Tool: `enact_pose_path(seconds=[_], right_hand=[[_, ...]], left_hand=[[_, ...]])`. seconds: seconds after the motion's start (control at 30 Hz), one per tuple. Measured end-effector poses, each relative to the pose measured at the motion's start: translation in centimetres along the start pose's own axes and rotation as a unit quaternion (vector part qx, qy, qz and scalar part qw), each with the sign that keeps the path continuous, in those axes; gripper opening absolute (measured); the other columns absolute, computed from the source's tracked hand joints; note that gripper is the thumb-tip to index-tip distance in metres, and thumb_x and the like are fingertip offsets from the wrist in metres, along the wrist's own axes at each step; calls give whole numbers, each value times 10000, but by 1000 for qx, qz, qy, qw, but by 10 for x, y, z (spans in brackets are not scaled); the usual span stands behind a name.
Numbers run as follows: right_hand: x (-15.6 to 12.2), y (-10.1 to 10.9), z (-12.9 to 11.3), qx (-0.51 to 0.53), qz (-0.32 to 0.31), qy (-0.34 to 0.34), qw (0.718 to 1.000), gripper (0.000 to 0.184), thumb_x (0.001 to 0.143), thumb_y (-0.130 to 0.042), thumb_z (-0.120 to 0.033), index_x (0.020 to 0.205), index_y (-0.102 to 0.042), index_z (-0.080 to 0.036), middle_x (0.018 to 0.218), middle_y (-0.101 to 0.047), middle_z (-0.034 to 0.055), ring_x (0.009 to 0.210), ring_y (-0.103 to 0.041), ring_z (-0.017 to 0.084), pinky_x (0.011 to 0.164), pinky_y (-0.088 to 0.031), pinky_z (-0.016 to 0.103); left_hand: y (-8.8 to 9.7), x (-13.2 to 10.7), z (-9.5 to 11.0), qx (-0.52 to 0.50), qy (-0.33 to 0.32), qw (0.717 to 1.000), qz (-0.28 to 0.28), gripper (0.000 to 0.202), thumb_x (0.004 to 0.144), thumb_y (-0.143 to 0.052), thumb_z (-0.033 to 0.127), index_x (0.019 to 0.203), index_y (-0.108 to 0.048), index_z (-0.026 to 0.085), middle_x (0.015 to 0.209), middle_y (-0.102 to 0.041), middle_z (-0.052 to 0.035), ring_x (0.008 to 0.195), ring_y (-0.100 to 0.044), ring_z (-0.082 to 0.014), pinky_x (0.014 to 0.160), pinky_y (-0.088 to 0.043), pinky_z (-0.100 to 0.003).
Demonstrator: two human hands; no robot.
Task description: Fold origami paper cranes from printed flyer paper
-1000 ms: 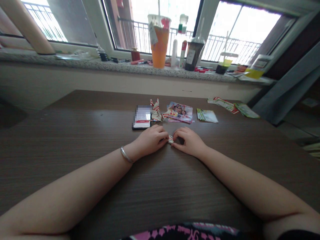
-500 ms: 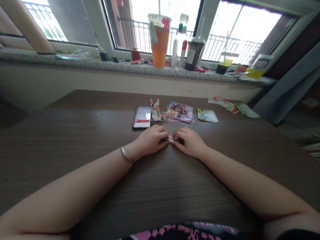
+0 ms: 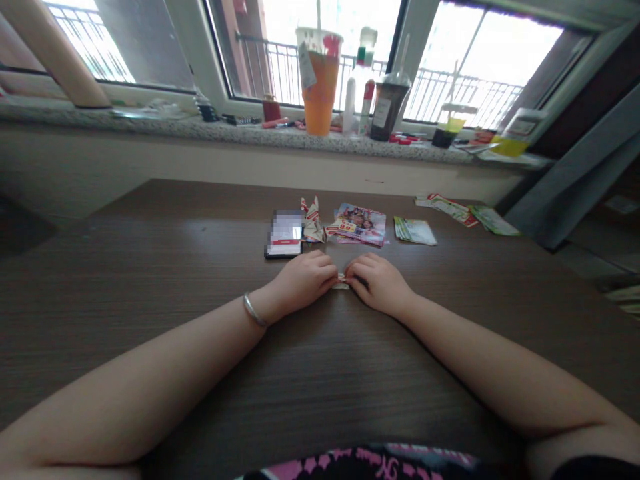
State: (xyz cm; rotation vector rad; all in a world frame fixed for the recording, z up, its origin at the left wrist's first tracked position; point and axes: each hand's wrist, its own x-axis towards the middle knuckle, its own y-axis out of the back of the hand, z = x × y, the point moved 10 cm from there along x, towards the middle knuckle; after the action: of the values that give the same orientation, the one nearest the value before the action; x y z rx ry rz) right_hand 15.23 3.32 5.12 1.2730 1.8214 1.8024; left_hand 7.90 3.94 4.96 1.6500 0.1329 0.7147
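Observation:
My left hand (image 3: 303,283) and my right hand (image 3: 379,283) meet at the middle of the dark wooden table (image 3: 150,267). Both are closed, pinching a small folded piece of printed paper (image 3: 342,282) between their fingertips, low against the tabletop. Most of the paper is hidden by my fingers. A silver bangle (image 3: 253,310) sits on my left wrist. Just beyond my hands lie a phone (image 3: 284,242), a folded paper figure (image 3: 313,221) and a colourful leaflet (image 3: 361,224).
More leaflets (image 3: 414,231) and flyers (image 3: 467,213) lie at the table's far right. The stone windowsill (image 3: 150,127) behind holds an orange drink cup (image 3: 319,80), a dark drink cup (image 3: 387,103), bottles (image 3: 353,87) and small clutter. A grey curtain (image 3: 575,180) hangs at right.
My hands have stayed in place. The fingertips have shifted slightly on the small paper, pressing it a little lower toward the table.

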Motion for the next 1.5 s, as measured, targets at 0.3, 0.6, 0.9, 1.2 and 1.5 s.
enact_pose_path(seconds=[0.3, 0.6, 0.9, 1.2, 1.5], right_hand=[[3, -7, 9, -12, -5, -36, 999, 119, 907, -514, -231, 860, -615, -189, 900, -657, 75, 885, -557, 216, 802, -440, 332], [2, -8, 13, 9, -2, -42, 999, 82, 865, -587, -272, 891, -618, -201, 921, -660, 64, 898, -557, 219, 815, -440, 346], [2, -7, 16, 19, 12, -55, 998, 144, 879, -586, -313, 919, -656, -193, 1003, -676, 77, 979, -570, 236, 881, -447, 384], [3, -9, 17, 38, 8, -55, 998, 136, 887, -587, -307, 907, -656, -192, 988, -681, 72, 971, -579, 223, 890, -450, 378], [2, -9, 18, 51, 13, -48, 997, 120, 874, -603, -295, 897, -646, -185, 970, -672, 78, 958, -582, 222, 873, -455, 365]], left_hand=[[-4, 1, -4, -4, 17, 1000, -9, 242, 950, -484, 265, 798, -638, 157, 789, -610, -60, 778, -549, -191, 701, -431, -299], [-3, 1, -8, -17, 29, 999, 1, 240, 950, -487, 276, 813, -650, 166, 778, -605, -50, 767, -546, -174, 700, -428, -282], [-2, 2, -7, -26, 36, 999, -4, 240, 951, -489, 279, 823, -655, 161, 780, -611, -59, 767, -550, -186, 696, -422, -289], [-5, 1, -8, -28, 34, 999, -6, 184, 937, -512, 264, 862, -643, 160, 821, -632, -60, 799, -567, -194, 729, -445, -300], [-4, 1, -7, -40, 36, 999, -2, 187, 930, -519, 245, 1010, -668, 165, 863, -637, -69, 838, -578, -202, 755, -467, -316]])
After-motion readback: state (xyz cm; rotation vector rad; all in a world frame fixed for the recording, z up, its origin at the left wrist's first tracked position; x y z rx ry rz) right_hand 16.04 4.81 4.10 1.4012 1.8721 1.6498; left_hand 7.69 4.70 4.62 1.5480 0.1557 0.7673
